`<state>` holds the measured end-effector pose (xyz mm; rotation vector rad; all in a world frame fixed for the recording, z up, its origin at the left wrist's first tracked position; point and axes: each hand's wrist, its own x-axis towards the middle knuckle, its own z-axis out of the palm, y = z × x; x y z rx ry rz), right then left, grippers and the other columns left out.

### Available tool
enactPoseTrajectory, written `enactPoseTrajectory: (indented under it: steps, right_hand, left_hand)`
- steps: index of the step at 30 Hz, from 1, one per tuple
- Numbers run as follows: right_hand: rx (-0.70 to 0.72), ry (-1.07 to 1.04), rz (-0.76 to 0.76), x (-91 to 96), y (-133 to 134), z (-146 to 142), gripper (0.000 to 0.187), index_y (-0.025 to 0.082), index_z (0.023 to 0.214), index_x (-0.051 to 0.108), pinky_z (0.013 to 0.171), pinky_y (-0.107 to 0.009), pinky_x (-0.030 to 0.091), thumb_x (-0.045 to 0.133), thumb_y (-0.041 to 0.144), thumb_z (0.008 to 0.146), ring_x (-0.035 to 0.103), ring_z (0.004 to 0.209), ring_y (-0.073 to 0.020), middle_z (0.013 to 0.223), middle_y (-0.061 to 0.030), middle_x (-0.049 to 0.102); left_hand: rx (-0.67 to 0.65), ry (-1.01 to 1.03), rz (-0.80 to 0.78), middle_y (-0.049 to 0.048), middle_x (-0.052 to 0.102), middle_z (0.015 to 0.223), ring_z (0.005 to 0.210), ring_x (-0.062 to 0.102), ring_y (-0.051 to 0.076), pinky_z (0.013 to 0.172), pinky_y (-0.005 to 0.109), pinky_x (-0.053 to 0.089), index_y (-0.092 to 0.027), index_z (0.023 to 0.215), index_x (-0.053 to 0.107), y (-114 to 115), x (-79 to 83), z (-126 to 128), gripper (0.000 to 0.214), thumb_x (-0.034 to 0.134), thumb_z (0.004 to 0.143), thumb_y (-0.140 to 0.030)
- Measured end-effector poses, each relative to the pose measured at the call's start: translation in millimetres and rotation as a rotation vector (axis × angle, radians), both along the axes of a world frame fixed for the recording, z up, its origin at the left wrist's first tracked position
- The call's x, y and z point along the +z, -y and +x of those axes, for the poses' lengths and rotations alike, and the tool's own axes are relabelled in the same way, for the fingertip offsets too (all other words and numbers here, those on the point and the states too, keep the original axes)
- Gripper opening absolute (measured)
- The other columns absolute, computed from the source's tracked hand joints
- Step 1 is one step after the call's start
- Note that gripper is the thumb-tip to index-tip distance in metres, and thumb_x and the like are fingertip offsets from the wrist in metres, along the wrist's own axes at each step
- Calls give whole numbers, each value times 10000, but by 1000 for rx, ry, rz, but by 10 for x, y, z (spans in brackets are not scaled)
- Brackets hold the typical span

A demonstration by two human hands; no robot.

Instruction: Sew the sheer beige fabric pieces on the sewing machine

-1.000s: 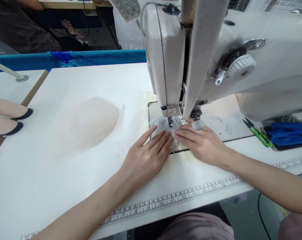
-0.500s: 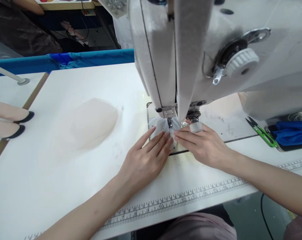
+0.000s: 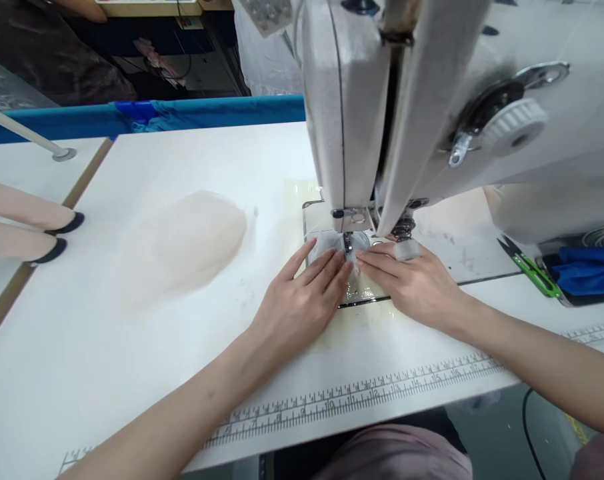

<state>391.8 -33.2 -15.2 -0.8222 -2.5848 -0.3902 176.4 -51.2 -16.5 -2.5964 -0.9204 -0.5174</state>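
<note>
A white sewing machine (image 3: 352, 133) stands over the table, its metal presser foot (image 3: 348, 242) down near the fingertips of both hands. Under the foot lies a small piece of thin, see-through whitish fabric (image 3: 323, 243). My left hand (image 3: 299, 297) rests flat, fingers stretched, on the fabric just left of the foot. On the other side, my right hand (image 3: 422, 283) lies with straight fingertips on the fabric's right part, below the machine's spring and knob. A shiny metal plate (image 3: 375, 292) shows between the hands. The fingers cover much of the fabric.
A sheer beige fabric piece (image 3: 202, 233) lies on the white table at left. Two beige rolls with black ends (image 3: 29, 230) reach in from the left edge. Green thread snips (image 3: 535, 272) and a dark tray with blue cloth (image 3: 589, 270) sit right. A printed ruler (image 3: 352, 403) runs along the front edge.
The whole view has shifted, so the machine and table sit further right in the picture. Both hands keep nearly the same place beside the presser foot.
</note>
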Motion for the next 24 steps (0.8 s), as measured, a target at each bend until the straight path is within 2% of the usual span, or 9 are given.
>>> enactPoseTrajectory:
  steps: [4, 8, 14, 18, 24]
  right_hand:
    - [2, -31, -1, -15, -2, 2, 365, 115, 1049, 682, 1048, -411, 451, 381, -13, 886, 654, 891, -169, 1019, -58, 734]
    - [16, -64, -27, -40, 6, 7, 389, 177, 1014, 692, 982, -407, 492, 387, -18, 872, 640, 939, -170, 1048, -24, 727]
    - [17, -81, -60, -61, 13, 17, 370, 144, 1032, 697, 991, -410, 464, 409, -19, 865, 636, 933, -180, 1061, -58, 719]
    - [6, -61, -66, -80, -4, 17, 393, 164, 1076, 683, 1013, -446, 423, 409, -22, 865, 629, 948, -179, 1063, -60, 712]
    - [-36, 9, -11, -67, -33, 0, 389, 165, 1096, 664, 1053, -448, 380, 386, -5, 883, 603, 1009, -195, 1074, -56, 704]
  left_hand:
    - [-4, -24, 11, 130, 677, 1160, 1082, 651, 247, 1042, 491, 477, -81, 1136, 643, 56, 29, -6, 265, 526, 901, -119]
    - [7, -50, 17, 124, 689, 1138, 1061, 661, 236, 1056, 486, 470, -82, 1114, 654, 115, 66, 4, 255, 520, 899, -107]
    - [23, -40, 0, 134, 689, 1133, 1059, 662, 255, 1047, 504, 473, -82, 1109, 663, 115, 56, 9, 253, 534, 899, -141]
    - [19, 13, -38, 127, 684, 1147, 1073, 654, 264, 1074, 517, 438, -99, 1137, 656, 72, 19, -13, 277, 544, 887, -140]
    - [54, 24, -27, 142, 659, 1189, 1098, 640, 270, 1066, 526, 429, -71, 1165, 630, 45, -5, -13, 295, 532, 910, -184]
